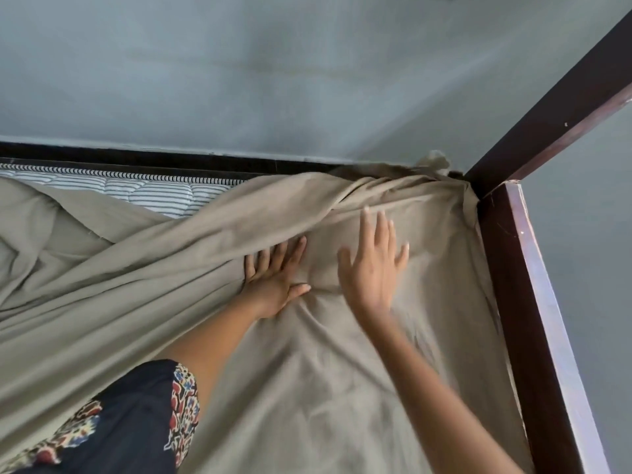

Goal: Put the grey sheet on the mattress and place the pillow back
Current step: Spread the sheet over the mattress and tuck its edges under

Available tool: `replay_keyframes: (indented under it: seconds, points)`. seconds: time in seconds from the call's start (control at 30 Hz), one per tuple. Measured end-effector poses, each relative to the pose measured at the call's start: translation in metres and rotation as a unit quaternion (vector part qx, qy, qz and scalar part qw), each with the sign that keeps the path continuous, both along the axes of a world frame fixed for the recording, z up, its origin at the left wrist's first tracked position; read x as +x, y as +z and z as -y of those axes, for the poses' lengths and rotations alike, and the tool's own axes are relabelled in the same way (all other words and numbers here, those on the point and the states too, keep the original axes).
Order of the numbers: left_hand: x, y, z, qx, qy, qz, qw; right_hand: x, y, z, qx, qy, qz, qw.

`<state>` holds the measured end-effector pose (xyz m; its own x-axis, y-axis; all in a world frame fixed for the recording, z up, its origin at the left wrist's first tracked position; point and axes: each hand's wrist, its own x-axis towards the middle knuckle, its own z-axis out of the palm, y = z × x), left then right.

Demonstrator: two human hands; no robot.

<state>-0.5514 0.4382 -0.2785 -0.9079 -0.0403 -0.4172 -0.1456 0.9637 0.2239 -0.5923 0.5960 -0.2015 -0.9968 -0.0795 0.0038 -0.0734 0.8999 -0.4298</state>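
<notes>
Where the bed reaches its far right corner, the grey sheet (307, 371) lies over the mattress (164, 193), a dull grey-beige cloth, soft and much creased. Near that corner it is fairly flat, with shallow wrinkles. A thick rolled fold runs slantwise from the corner toward the left edge, and beyond it the cloth sits in loose heaps. Along the far edge a strip of mattress is bare: white quilting with thin dark stripes. A bit of sheet pokes up at the corner against the dark wooden bed frame (533, 268). The left hand (273, 285) lies flat on the sheet, fingers straight, grasping nothing, its fingertips at the foot of the fold. The right hand (371, 271), blurred, is just beside it nearer the corner, fingers spread, grasping nothing; whether it touches the cloth I cannot tell.
</notes>
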Motion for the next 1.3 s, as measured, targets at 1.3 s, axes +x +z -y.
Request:
replay_keyframes:
  seconds: [1.3]
  points:
    - [0.059,-0.006,-0.057,-0.094,0.028,-0.194,0.976,0.029,-0.059,-0.015,0.151,0.097,0.010,0.984]
